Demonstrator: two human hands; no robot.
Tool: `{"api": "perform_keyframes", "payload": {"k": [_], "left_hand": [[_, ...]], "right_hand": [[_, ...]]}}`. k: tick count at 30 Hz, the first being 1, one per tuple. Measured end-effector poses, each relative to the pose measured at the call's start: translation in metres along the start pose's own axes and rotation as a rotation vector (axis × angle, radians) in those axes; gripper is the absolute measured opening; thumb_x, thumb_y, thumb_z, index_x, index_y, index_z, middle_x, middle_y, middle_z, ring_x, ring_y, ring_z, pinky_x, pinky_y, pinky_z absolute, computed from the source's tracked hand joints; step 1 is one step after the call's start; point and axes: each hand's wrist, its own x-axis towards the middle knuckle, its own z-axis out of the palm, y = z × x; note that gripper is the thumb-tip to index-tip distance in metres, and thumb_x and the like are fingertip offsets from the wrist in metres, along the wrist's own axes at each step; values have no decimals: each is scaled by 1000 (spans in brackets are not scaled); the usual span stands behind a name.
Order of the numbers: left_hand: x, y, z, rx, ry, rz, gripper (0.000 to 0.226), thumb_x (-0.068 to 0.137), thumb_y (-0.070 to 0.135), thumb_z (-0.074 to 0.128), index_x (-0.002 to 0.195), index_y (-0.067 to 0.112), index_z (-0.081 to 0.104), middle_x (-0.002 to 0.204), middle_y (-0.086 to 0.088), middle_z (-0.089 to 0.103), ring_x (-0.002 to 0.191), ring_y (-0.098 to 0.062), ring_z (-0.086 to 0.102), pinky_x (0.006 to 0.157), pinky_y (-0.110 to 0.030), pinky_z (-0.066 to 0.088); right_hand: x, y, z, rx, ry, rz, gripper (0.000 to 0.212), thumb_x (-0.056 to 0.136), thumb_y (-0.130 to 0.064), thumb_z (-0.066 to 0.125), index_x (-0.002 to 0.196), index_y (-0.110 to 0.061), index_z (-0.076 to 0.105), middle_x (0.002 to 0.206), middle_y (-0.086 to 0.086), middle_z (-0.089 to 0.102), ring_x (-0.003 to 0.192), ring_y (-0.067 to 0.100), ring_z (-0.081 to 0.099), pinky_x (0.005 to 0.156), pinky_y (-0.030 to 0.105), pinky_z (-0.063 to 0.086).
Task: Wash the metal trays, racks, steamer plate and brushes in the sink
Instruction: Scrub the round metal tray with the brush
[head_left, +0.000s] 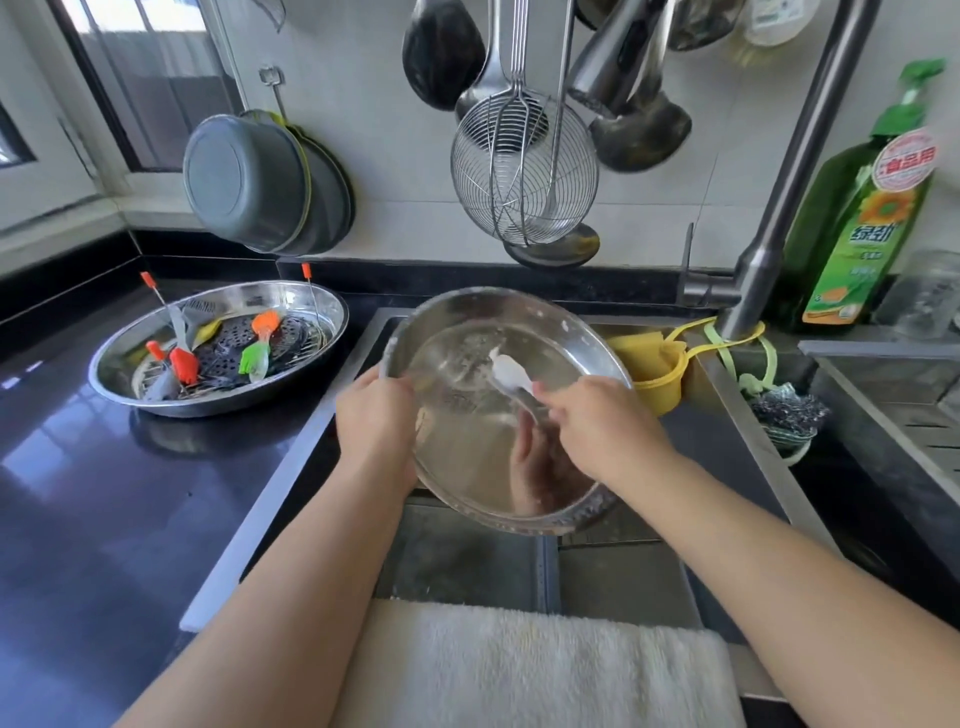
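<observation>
A round metal tray (467, 467) is tilted over the sink (597, 566). My left hand (376, 415) grips its left rim. My right hand (605, 423) holds a white brush (511, 376) whose head rests on the tray's inner surface. On the black counter to the left sits a second metal tray (106, 382). It holds a dark perforated steamer plate (228, 348), wire racks with orange-tipped handles, and red (184, 366), orange (266, 323) and green (252, 360) brushes.
The faucet (779, 192) rises at the right, beside a green dish-soap bottle (857, 218). A yellow sponge holder (649, 364) and a steel scourer (789, 410) hang on the sink's right side. Ladles, a skimmer (524, 171) and pots hang on the wall. A white towel (530, 670) lies on the near edge.
</observation>
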Motion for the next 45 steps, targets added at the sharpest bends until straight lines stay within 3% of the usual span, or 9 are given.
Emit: {"api": "perform_keyframes", "payload": {"k": [4,9,14,20,26,29,33,38,45], "left_hand": [[-8,-4,6,40,-79,36,37,81,1,53,73,25,79,63,2,62,67,-22,54,65,-35,42],[-17,0,9,-14,-83,51,33,85,3,55,86,23,81,73,-4,65,72,-22,57,68,-36,44],[-18,-4,10,112,-61,77,39,90,16,55,109,38,79,66,11,64,61,-15,53,62,-29,42],[-30,-2,13,177,-118,175,43,94,17,55,113,49,77,72,17,70,58,-10,52,61,-29,44],[-44,5,20,219,-135,205,55,89,11,49,105,56,76,72,18,72,60,-10,52,59,-27,42],[-47,7,17,216,-106,250,55,92,12,49,105,58,75,74,20,71,59,-4,52,61,-27,45],[-43,11,18,225,-82,269,54,94,16,49,113,62,71,75,23,70,68,-7,57,71,-32,49],[-44,6,19,170,-134,180,56,89,7,48,111,50,77,64,13,63,60,-14,44,56,-29,38],[-46,9,16,259,-132,268,55,96,14,48,111,61,72,83,17,75,70,-11,60,73,-36,52]], "right_hand": [[-34,-32,15,381,-317,-124,25,103,-33,55,123,-41,70,123,-7,68,106,18,62,88,32,47],[7,3,-4,147,2,173,34,101,-21,52,128,-35,69,116,7,69,95,27,64,79,31,52],[-16,-14,15,331,-249,35,36,104,-25,54,134,-42,62,128,2,67,95,21,62,74,26,47],[13,22,5,86,-139,238,42,103,-15,47,141,-29,60,136,11,60,117,35,58,91,36,53],[2,-17,8,486,-90,75,35,104,-24,56,136,-37,62,134,-7,64,109,22,64,81,28,46],[14,3,12,197,-81,204,37,101,-12,51,131,-26,68,115,5,69,104,31,64,77,35,48],[7,20,13,76,-302,316,39,102,-11,48,138,-17,61,135,14,59,117,35,60,96,38,53],[17,-2,15,478,-11,170,39,105,-23,51,141,-37,57,131,1,67,103,24,65,82,32,52],[6,28,11,84,-363,293,41,105,-11,42,143,-17,57,146,13,50,118,39,59,96,43,55]]}}
